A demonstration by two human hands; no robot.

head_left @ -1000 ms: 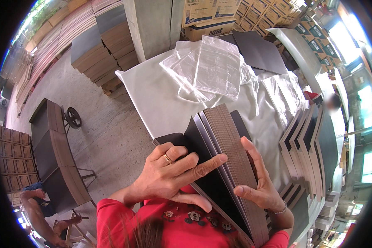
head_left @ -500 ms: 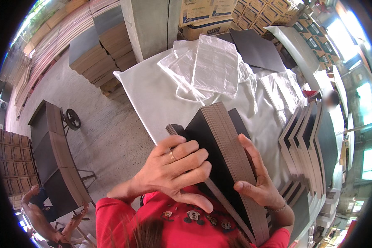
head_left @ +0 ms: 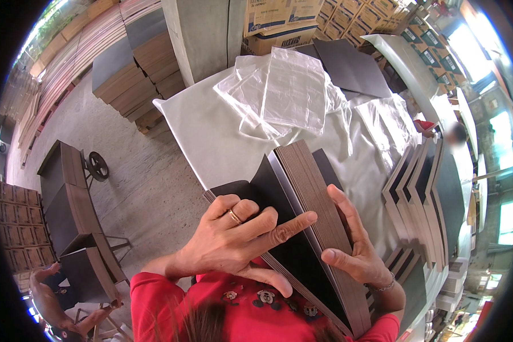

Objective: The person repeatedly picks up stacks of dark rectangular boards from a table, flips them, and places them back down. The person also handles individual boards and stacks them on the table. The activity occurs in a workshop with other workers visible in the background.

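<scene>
A thick stack of dark sheets with brown edges (head_left: 316,196) leans upright against my red shirt. My right hand (head_left: 356,251) grips it from the right side, thumb on the brown edges and fingers along the far face. Several sheets are parted from the stack to the left, leaving a V-shaped gap with a black sheet face (head_left: 302,256) inside. Over these parted sheets lies my left hand (head_left: 239,231), its back up and a ring on one finger. Its index finger stretches across the gap to the stack's edge; the thumb points out below, apart from the fingers.
Clear plastic bags (head_left: 293,94) lie on the white-covered table (head_left: 196,131), with dark sheets (head_left: 350,65) behind. Bent stacks of sheets (head_left: 419,194) stand at right. At left, a person (head_left: 51,290) handles sheets by a wheeled stand (head_left: 68,199). A concrete pillar (head_left: 202,40) rises behind.
My left index finger has stretched out rightward to the stack's edge, and the parted sheets have swung further left, widening the gap. At left, the other person has lifted some sheets.
</scene>
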